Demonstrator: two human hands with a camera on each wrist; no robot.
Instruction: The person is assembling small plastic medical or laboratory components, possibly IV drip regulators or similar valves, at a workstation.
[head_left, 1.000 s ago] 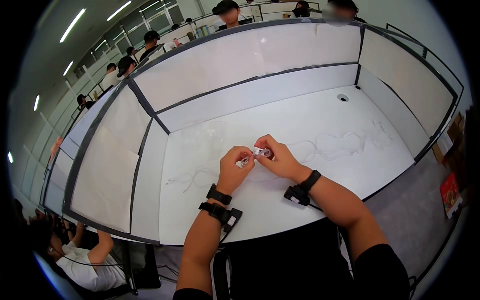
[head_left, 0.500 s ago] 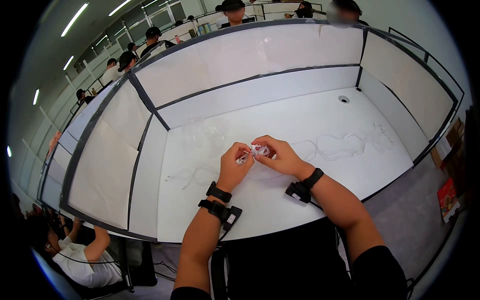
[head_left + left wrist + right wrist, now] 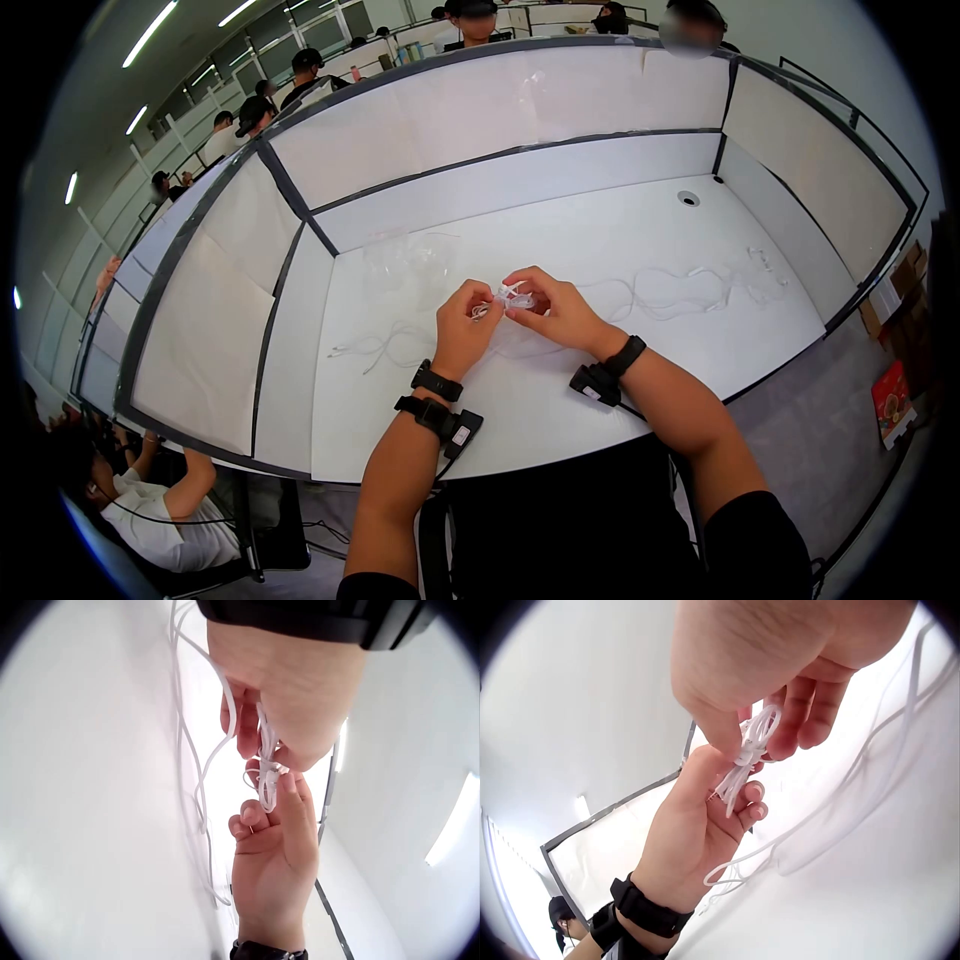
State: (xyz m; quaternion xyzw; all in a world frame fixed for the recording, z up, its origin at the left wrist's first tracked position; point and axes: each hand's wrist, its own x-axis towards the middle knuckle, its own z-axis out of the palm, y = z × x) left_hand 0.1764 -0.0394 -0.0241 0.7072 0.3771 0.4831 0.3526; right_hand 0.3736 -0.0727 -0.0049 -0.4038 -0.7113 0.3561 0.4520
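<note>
Little has shifted: the left hand [image 3: 462, 335] and right hand [image 3: 572, 320] still pinch the white cable [image 3: 748, 755] above the bench [image 3: 540, 425], keeping its coils bundled between them.

Pale partition panels [image 3: 480, 105] with dark grey edging stand along the left, far and right sides of a white desk [image 3: 530, 420]. A round grommet [image 3: 688, 199] is set near the desk's far right corner. Beyond the far panel are people [image 3: 472, 25] in dark caps. Outside at near left sits a person in a white top [image 3: 170, 515]. Right of the desk are a red printed item [image 3: 890, 400] and brown boxes [image 3: 908, 278].
</note>
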